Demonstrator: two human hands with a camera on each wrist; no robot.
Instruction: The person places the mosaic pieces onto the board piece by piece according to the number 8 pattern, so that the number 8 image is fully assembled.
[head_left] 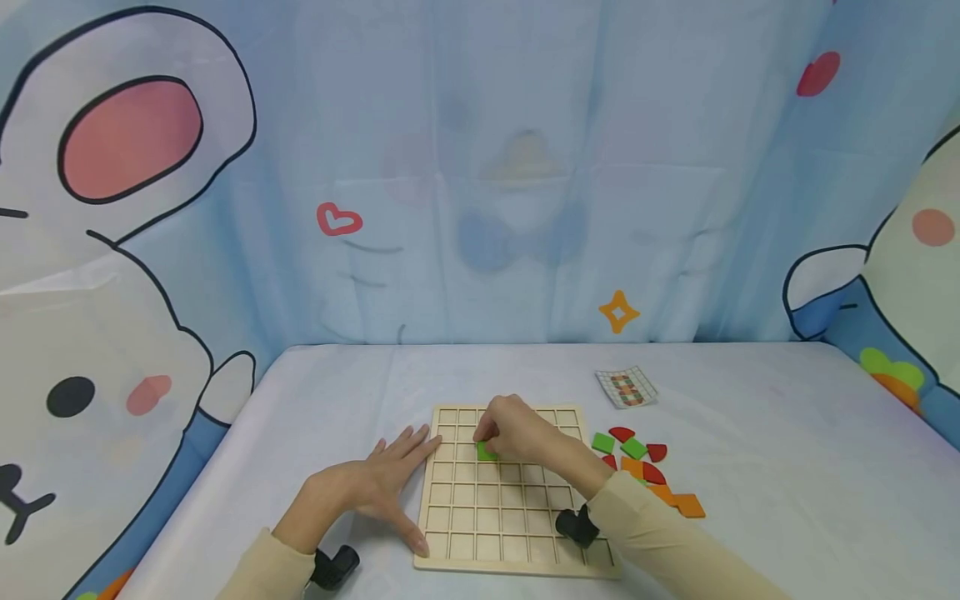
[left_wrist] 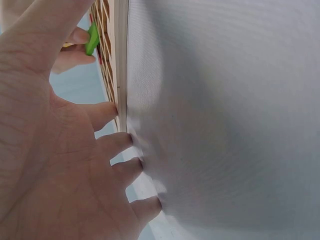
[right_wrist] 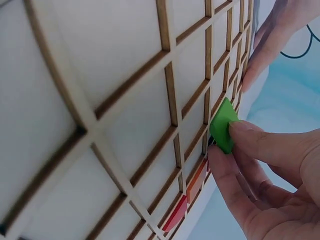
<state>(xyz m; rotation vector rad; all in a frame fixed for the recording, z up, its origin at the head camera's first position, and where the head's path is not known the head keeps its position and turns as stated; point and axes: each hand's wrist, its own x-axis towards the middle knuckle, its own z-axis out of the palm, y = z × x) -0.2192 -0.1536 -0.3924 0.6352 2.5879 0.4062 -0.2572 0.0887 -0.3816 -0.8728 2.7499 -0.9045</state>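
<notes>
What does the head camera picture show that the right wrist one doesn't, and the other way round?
Only the head view: the patterned card, the loose coloured pieces lying on the table and the orange star on the backdrop.

Only the right wrist view: a red piece and an orange piece, apparently set in the grid.

Both: the wooden grid board, a green piece at the fingers of the right hand, and part of the left hand.
</notes>
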